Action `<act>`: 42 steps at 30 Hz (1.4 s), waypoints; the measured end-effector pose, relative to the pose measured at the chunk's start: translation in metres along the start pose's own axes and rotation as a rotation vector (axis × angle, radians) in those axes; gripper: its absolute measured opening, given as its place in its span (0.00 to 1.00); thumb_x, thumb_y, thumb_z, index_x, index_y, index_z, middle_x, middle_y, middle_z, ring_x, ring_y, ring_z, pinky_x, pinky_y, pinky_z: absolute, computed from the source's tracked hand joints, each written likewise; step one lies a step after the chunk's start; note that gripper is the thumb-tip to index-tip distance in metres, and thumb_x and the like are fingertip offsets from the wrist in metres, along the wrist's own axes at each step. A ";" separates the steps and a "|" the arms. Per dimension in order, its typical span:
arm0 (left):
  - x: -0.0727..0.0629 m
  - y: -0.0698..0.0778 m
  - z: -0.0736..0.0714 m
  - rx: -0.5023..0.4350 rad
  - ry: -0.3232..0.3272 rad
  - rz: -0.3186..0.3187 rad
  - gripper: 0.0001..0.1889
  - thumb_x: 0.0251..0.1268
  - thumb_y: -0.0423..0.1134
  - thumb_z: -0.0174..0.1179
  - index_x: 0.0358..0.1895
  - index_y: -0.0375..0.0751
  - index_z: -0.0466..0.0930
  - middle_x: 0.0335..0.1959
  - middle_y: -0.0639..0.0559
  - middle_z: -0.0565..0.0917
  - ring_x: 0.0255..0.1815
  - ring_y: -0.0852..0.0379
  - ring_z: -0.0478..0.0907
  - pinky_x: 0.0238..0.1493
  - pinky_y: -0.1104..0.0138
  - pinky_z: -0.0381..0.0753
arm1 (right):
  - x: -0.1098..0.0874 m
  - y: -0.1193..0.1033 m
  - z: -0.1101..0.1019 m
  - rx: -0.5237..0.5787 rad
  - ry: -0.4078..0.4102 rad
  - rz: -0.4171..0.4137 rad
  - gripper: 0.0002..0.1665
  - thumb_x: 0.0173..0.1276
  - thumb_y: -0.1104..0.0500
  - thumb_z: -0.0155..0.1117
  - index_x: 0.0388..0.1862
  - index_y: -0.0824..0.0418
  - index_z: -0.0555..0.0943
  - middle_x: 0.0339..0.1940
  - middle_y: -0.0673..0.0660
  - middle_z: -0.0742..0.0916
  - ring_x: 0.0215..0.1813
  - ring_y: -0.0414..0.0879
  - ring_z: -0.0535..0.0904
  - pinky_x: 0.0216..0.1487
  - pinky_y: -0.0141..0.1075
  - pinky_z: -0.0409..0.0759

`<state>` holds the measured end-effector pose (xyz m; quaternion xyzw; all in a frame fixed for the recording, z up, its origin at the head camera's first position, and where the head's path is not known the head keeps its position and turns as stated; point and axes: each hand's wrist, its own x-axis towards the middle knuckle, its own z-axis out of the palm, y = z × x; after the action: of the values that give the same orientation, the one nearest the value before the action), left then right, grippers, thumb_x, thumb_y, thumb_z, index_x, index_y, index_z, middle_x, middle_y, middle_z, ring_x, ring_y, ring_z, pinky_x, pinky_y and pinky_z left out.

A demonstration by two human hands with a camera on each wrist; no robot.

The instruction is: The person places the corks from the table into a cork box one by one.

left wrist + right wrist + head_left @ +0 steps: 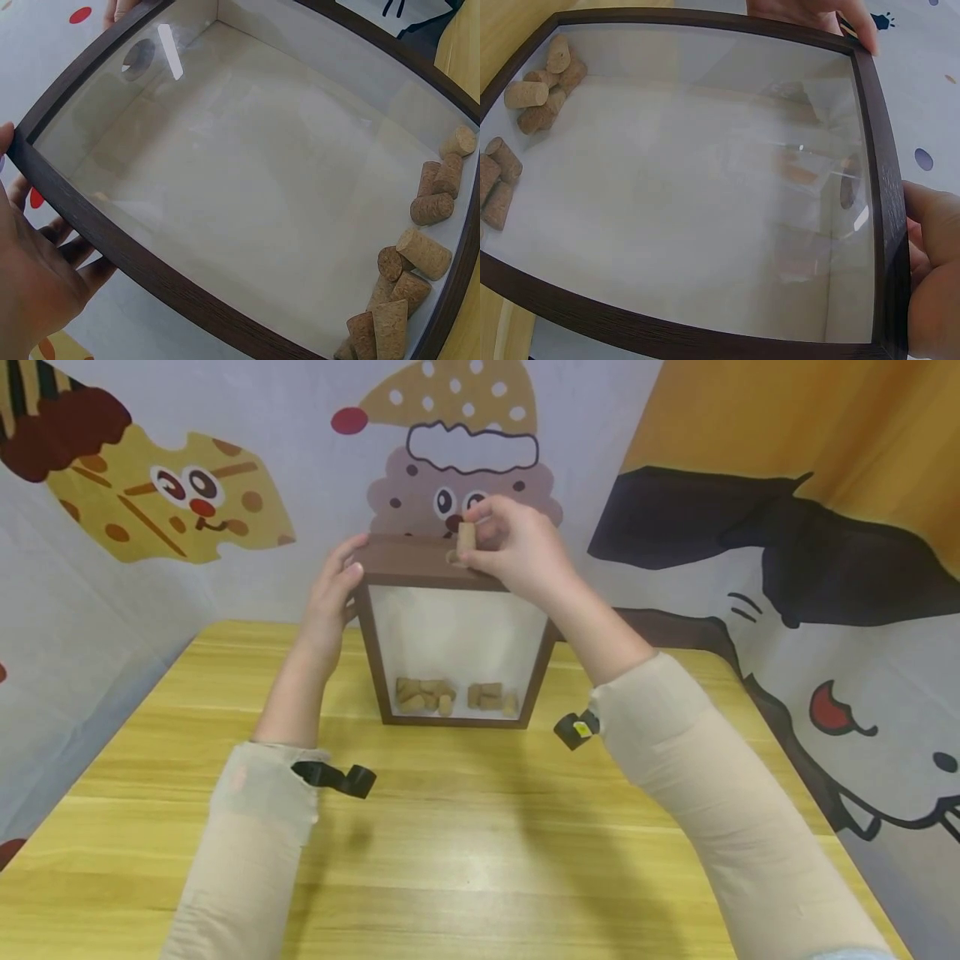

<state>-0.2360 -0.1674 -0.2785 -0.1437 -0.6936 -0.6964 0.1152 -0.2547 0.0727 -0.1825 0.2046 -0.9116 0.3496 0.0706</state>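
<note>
A dark brown wooden shadow box (pixel 405 558) with a glass front stands upright on the table. My left hand (pixel 324 602) grips its upper left corner; in the left wrist view the fingers (pixel 73 251) reach behind the frame. Between thumb and fingers, my right hand (pixel 528 547) pinches a cork (pixel 467 537) upright over the round hole (pixel 452 557) in the box's top. Several corks (pixel 424 253) lie in two groups along the bottom inside, behind the glass. The right wrist view shows the right hand (pixel 939 259) at the top edge, with the pinched cork hidden there.
The yellow wood-grain table (pixel 435 843) stretches in front of the box. Close behind hangs a cloth (pixel 315 468) printed with cartoon figures. A black wrist-camera mount (pixel 341 778) sticks out from the left sleeve, another (pixel 576 729) from the right.
</note>
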 end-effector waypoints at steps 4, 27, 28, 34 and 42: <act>0.001 0.000 0.000 0.002 -0.001 -0.001 0.29 0.69 0.55 0.47 0.72 0.56 0.61 0.75 0.57 0.52 0.74 0.50 0.46 0.69 0.41 0.42 | 0.000 0.001 0.000 -0.011 0.007 -0.005 0.27 0.62 0.53 0.70 0.60 0.52 0.74 0.45 0.46 0.85 0.46 0.37 0.78 0.50 0.33 0.73; 0.003 0.001 0.001 0.002 -0.020 0.001 0.29 0.69 0.55 0.47 0.72 0.56 0.60 0.75 0.58 0.51 0.74 0.51 0.45 0.69 0.41 0.42 | -0.076 0.035 0.002 0.422 0.438 -0.290 0.13 0.65 0.64 0.66 0.47 0.68 0.80 0.38 0.55 0.85 0.33 0.45 0.77 0.35 0.32 0.77; 0.003 0.001 0.001 0.005 -0.022 0.000 0.29 0.69 0.55 0.47 0.72 0.56 0.60 0.75 0.58 0.51 0.74 0.51 0.45 0.69 0.41 0.42 | -0.083 0.040 0.002 0.422 0.454 -0.318 0.12 0.64 0.66 0.65 0.46 0.69 0.80 0.37 0.56 0.85 0.32 0.45 0.77 0.33 0.31 0.76; 0.002 0.005 -0.005 0.049 -0.045 -0.019 0.29 0.70 0.54 0.45 0.73 0.55 0.59 0.76 0.57 0.50 0.75 0.50 0.44 0.68 0.40 0.43 | -0.117 0.074 0.003 0.408 0.513 -0.406 0.09 0.61 0.74 0.63 0.41 0.75 0.79 0.33 0.57 0.86 0.27 0.41 0.76 0.26 0.28 0.73; 0.000 0.013 -0.013 0.202 -0.102 -0.008 0.30 0.73 0.53 0.42 0.76 0.57 0.52 0.77 0.54 0.50 0.74 0.47 0.48 0.69 0.44 0.50 | -0.159 0.122 -0.008 0.205 0.451 -0.277 0.12 0.60 0.75 0.64 0.43 0.71 0.80 0.35 0.56 0.86 0.29 0.38 0.77 0.30 0.24 0.74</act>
<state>-0.2321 -0.1808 -0.2664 -0.1641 -0.7657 -0.6152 0.0909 -0.1625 0.2113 -0.2944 0.2505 -0.7959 0.4638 0.2979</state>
